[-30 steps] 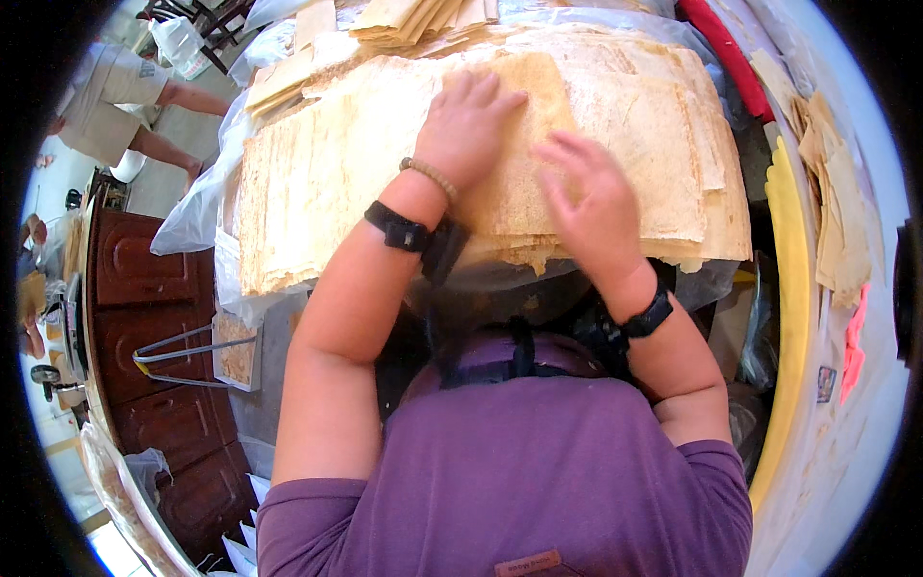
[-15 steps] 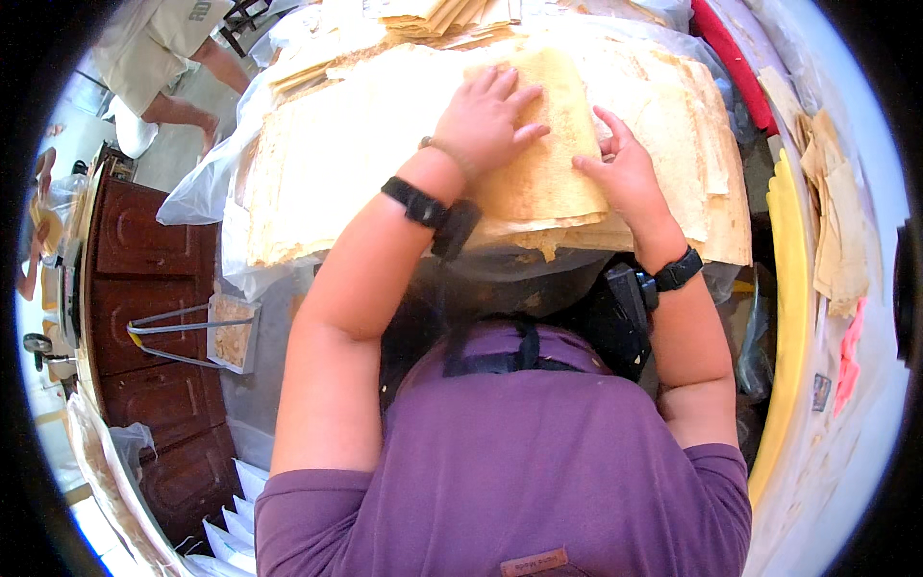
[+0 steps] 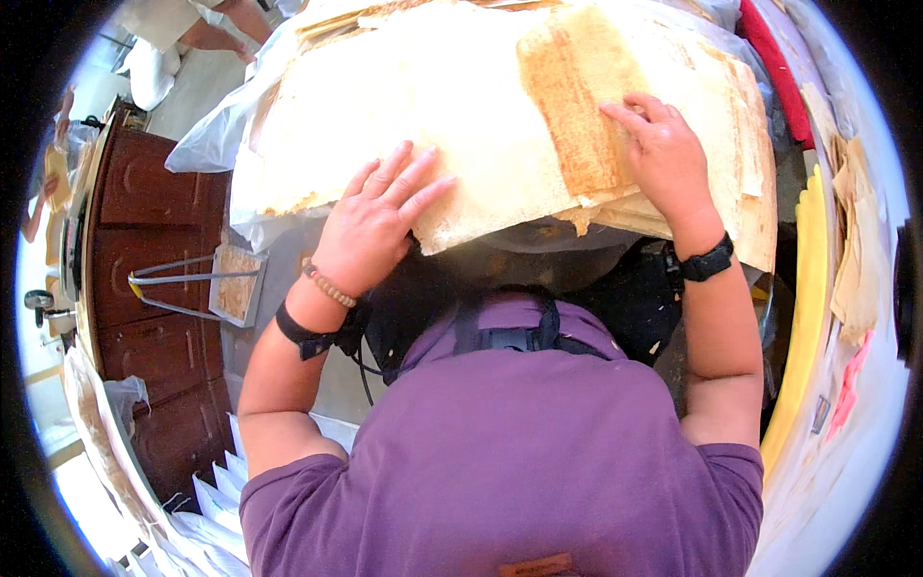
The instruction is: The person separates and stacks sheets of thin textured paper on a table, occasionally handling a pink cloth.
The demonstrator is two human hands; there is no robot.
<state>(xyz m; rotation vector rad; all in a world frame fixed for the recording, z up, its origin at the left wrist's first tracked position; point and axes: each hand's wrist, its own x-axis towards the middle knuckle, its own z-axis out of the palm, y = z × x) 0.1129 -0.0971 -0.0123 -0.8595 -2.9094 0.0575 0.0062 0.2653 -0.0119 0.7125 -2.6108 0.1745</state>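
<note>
Thin pale-yellow sheets lie in a broad stack [image 3: 327,125] in front of me. My left hand [image 3: 370,226] rests on the stack's near edge, fingers stretched and apart; its thumb is hidden. Beside it, a corner of a large sheet [image 3: 461,207] hangs over the edge. On the right, a narrower sheet with a brown-stained face [image 3: 582,106] lies on top. My right hand [image 3: 668,159] is at that sheet's right side, fingers loosely bent and apart, one fingertip touching its surface.
Left stand a dark brown drawer cabinet [image 3: 154,269] and a small tray with a metal-rod handle [image 3: 236,284]. Clear plastic [image 3: 207,139] spreads under the stack's left side. A yellow strip [image 3: 808,279] and a red roll [image 3: 774,72] line the right. Another person's legs [image 3: 226,34] show far left.
My left hand has moved left and nearer, off the brown-stained sheet. That sheet now lies farther up and shows more brown. My right hand has shifted slightly up and right.
</note>
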